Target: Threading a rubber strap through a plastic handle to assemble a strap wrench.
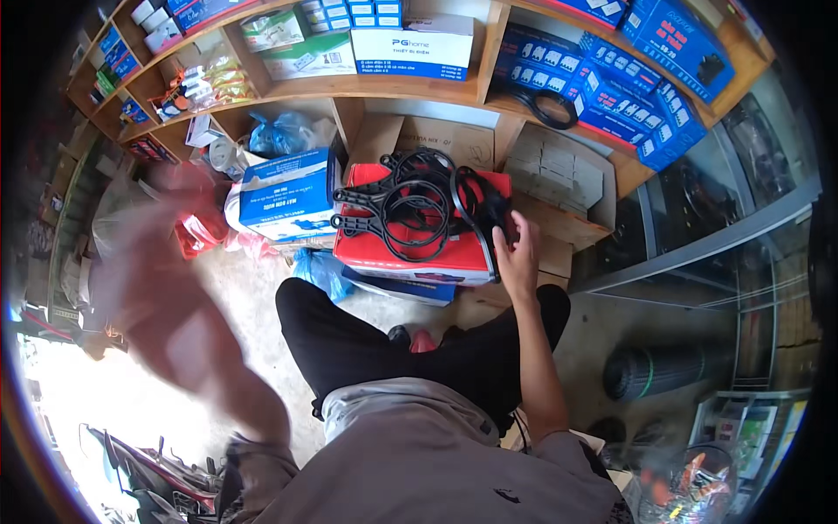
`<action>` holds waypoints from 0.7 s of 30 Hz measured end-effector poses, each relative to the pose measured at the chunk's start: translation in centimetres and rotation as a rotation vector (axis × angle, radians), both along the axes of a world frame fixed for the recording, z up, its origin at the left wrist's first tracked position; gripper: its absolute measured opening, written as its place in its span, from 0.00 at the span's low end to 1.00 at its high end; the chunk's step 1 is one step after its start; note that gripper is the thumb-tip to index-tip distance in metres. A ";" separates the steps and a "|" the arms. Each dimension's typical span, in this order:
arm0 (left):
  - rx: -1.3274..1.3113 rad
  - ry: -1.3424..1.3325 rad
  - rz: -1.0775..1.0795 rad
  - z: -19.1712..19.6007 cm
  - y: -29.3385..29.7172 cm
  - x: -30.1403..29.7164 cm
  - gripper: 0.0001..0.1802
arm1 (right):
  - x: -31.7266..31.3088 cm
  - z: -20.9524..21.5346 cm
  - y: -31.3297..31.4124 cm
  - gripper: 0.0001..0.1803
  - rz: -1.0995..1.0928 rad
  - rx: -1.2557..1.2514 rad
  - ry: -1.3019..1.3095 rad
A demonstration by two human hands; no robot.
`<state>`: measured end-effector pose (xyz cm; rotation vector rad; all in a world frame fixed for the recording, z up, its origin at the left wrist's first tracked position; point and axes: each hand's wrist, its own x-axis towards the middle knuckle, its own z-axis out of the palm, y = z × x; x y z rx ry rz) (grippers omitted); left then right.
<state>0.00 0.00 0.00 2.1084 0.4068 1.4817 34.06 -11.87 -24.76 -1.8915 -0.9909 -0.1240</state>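
Head view shows our right hand (518, 253) at the right end of a heap of black plastic rings with long ribbed handles (381, 208), thumb and fingers parted beside the dark outermost piece; whether they touch it, we cannot tell. Our left hand (155, 223) is a blur, well apart at the left — its grip we cannot make out. The heap lies on a red cardboard box (371, 250) beyond our knees, beside a blue-and-white carton (288, 194). Behind — a curved wooden shelf (419, 100) bearing stacked boxes.
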 end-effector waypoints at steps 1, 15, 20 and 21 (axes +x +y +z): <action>0.004 0.000 0.004 0.1 0.1 0.0 0.17 | 0.9 -0.1 1.1 0.25 -0.011 0.018 -0.087; -0.734 0.530 0.162 -27.9 -7.9 21.6 0.24 | 0.8 -3.3 -3.5 0.19 0.155 0.464 0.907; -0.607 0.635 0.013 -27.6 -7.6 21.3 0.22 | -0.3 -4.2 -7.4 0.23 0.125 0.779 1.125; -0.616 0.572 -0.048 -27.5 -7.9 21.1 0.22 | -0.8 -3.7 -7.9 0.22 0.021 0.883 1.217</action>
